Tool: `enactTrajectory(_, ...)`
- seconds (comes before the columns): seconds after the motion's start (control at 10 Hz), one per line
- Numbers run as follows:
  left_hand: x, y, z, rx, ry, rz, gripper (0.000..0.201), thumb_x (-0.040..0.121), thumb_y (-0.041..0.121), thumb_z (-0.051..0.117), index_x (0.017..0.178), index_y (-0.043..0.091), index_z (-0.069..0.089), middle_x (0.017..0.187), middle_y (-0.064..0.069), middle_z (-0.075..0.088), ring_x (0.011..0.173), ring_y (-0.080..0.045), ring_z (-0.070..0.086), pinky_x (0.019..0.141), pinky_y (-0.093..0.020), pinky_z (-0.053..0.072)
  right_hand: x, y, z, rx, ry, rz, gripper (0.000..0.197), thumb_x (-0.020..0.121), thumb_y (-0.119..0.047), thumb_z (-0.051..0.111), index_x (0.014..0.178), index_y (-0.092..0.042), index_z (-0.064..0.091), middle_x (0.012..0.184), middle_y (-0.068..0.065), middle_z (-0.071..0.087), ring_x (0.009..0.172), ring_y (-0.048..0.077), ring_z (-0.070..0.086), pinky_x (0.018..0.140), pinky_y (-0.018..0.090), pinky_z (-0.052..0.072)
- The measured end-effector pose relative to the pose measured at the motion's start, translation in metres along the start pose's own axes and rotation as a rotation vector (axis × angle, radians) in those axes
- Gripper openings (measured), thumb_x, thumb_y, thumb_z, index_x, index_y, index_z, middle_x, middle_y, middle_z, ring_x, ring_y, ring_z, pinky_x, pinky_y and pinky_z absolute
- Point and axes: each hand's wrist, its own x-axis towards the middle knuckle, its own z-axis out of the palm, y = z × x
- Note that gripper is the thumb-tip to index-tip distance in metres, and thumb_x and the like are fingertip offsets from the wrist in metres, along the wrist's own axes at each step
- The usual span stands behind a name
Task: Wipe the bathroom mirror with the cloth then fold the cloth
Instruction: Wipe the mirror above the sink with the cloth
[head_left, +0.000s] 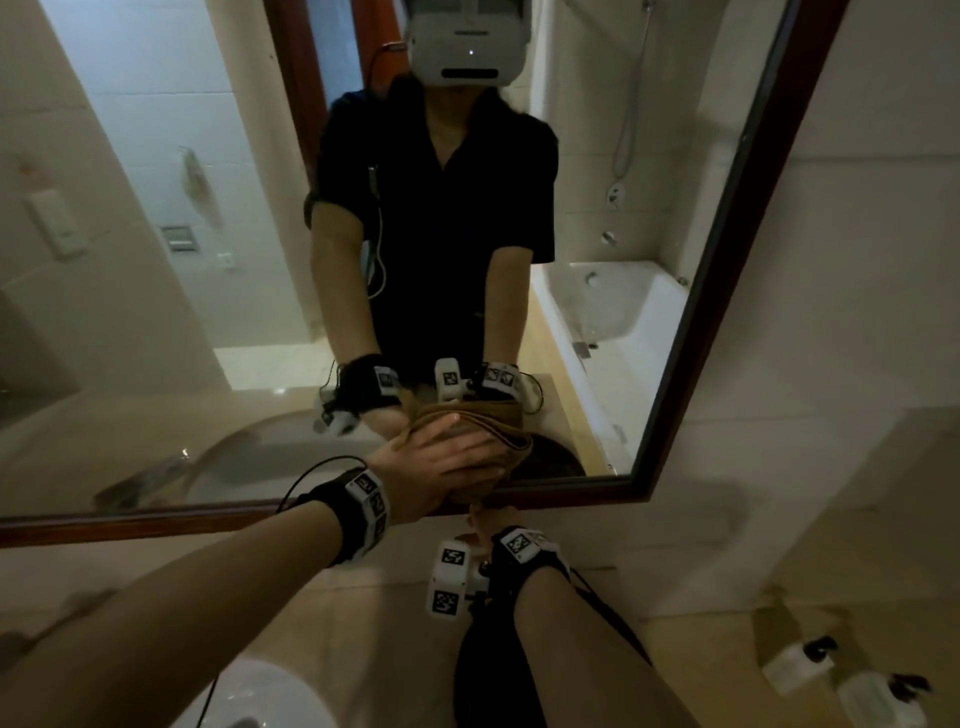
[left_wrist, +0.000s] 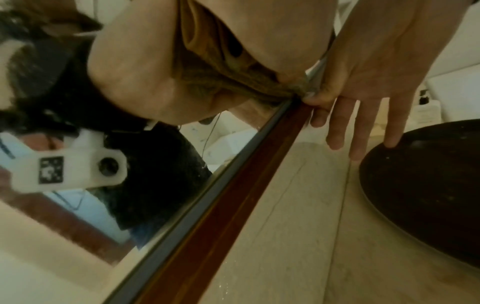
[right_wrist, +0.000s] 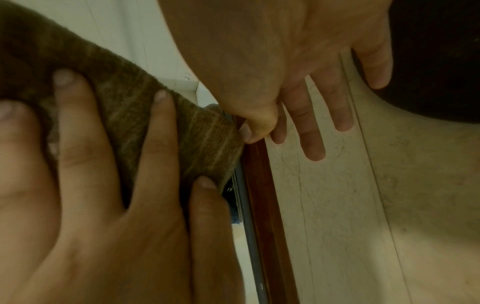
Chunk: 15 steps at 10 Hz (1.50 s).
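Observation:
The bathroom mirror (head_left: 208, 260) has a dark wood frame (head_left: 571, 491). My left hand (head_left: 447, 462) lies flat with spread fingers on a brown cloth (head_left: 511, 449) and presses it against the glass just above the bottom frame. The right wrist view shows the cloth (right_wrist: 124, 107) under my left fingers (right_wrist: 161, 131). Below it, my right hand (head_left: 485, 522) pinches the cloth's lower corner between thumb and forefinger at the frame, its other fingers straight. In the left wrist view the cloth (left_wrist: 207, 67) bunches down to that pinch by my right hand (left_wrist: 311, 98).
A dark round dish (left_wrist: 428, 195) stands on the beige counter (head_left: 675, 649) right under my right arm. A white basin (head_left: 260, 696) is at the lower left. Small white bottles (head_left: 795, 670) stand at the right. The tiled wall lies right of the mirror.

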Motion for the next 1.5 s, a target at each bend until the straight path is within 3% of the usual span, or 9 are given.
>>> enactTrajectory(0.1, 0.014, -0.007, -0.007, -0.04, 0.04, 0.012, 0.067, 0.085, 0.03, 0.049, 0.149, 0.029, 0.03, 0.158, 0.003, 0.022, 0.146, -0.019, 0.016, 0.119, -0.045, -0.009, -0.005, 0.004, 0.0, 0.503, 0.054, 0.067, 0.043, 0.102, -0.026, 0.04, 0.138, -0.002, 0.042, 0.134, 0.013, 0.055, 0.116, 0.024, 0.06, 0.048, 0.014, 0.05)
enactTrajectory(0.4, 0.094, -0.105, -0.142, -0.067, 0.479, -0.493, 0.059, 0.097, 0.039, 0.031, 0.153, 0.033, 0.013, 0.161, -0.001, 0.01, 0.148, -0.026, 0.009, 0.116, -0.055, -0.001, -0.012, -0.004, 0.0, 0.525, 0.036, 0.065, 0.014, 0.101, -0.029, 0.044, 0.097, -0.015, 0.047, 0.11, 0.008, 0.058, 0.08, 0.014, 0.063, 0.044, 0.016, 0.049)
enactTrajectory(0.5, 0.097, -0.07, -0.111, -0.069, 0.415, -0.388, 0.063, 0.094, 0.038, 0.038, 0.152, 0.034, 0.015, 0.161, -0.001, 0.012, 0.148, -0.026, 0.011, 0.115, -0.056, -0.004, -0.004, 0.003, 0.004, 0.505, 0.064, 0.073, 0.023, 0.1, -0.033, 0.046, 0.105, -0.01, 0.046, 0.111, 0.012, 0.063, 0.07, 0.016, 0.063, 0.037, 0.021, 0.042)
enactTrajectory(0.6, 0.078, -0.005, -0.046, -0.104, 0.24, -0.156, 0.073, 0.083, 0.032, 0.057, 0.15, 0.03, 0.027, 0.158, 0.001, 0.023, 0.145, -0.024, 0.018, 0.117, -0.052, -0.003, 0.008, 0.005, 0.009, 0.429, 0.084, 0.102, 0.047, 0.101, -0.032, 0.045, 0.136, -0.001, 0.039, 0.137, 0.02, 0.05, 0.091, 0.025, 0.062, 0.066, 0.019, 0.053)
enactTrajectory(0.7, 0.052, 0.046, 0.009, -0.084, 0.043, -0.019, 0.084, 0.079, 0.044, 0.061, 0.152, 0.027, 0.022, 0.158, 0.004, 0.023, 0.144, -0.023, 0.019, 0.119, -0.049, -0.004, 0.012, 0.005, 0.01, 0.26, 0.215, -0.006, 0.064, 0.102, -0.035, 0.038, 0.151, -0.003, 0.013, 0.158, 0.016, 0.017, 0.144, 0.031, 0.02, 0.117, 0.035, 0.015)
enactTrajectory(0.9, 0.044, 0.051, 0.025, -0.061, 0.02, -0.012, 0.078, 0.088, 0.046, 0.054, 0.153, 0.025, 0.015, 0.161, 0.001, 0.004, 0.148, -0.024, 0.003, 0.119, -0.047, -0.009, -0.002, 0.021, -0.001, 0.622, 0.002, 0.114, 0.034, 0.102, -0.024, 0.044, 0.129, -0.005, 0.051, 0.13, 0.014, 0.057, 0.118, 0.028, 0.055, 0.095, 0.035, 0.043)
enactTrajectory(1.1, 0.096, 0.017, -0.028, -0.104, 0.29, -0.124, 0.072, 0.089, 0.032, 0.051, 0.152, 0.026, 0.017, 0.16, 0.002, 0.01, 0.147, -0.022, 0.009, 0.118, -0.046, -0.01, -0.022, 0.041, -0.074, 0.717, 0.193, 0.141, 0.031, 0.103, -0.021, 0.034, 0.091, -0.005, 0.058, 0.1, 0.014, 0.065, 0.094, 0.029, 0.059, 0.083, 0.038, 0.044)
enactTrajectory(1.3, 0.142, -0.013, -0.084, -0.158, 0.478, -0.322, 0.063, 0.097, 0.032, 0.035, 0.154, 0.025, 0.007, 0.162, 0.001, 0.003, 0.149, -0.021, 0.003, 0.116, -0.047, -0.01, -0.014, 0.064, -0.091, 0.829, 0.242, 0.088, 0.028, 0.101, -0.029, 0.047, 0.107, -0.006, 0.062, 0.087, 0.008, 0.071, 0.084, 0.024, 0.064, 0.08, 0.037, 0.046)
enactTrajectory(1.5, 0.123, 0.078, -0.01, -0.179, 0.256, -0.104, 0.077, 0.089, 0.039, 0.046, 0.153, 0.023, 0.007, 0.159, -0.001, -0.007, 0.147, -0.023, 0.003, 0.116, -0.048, -0.016, -0.003, 0.083, -0.102, 0.825, 0.146, 0.029, 0.025, 0.103, -0.014, 0.036, 0.104, -0.002, 0.057, 0.101, 0.014, 0.065, 0.095, 0.027, 0.06, 0.081, 0.035, 0.047)
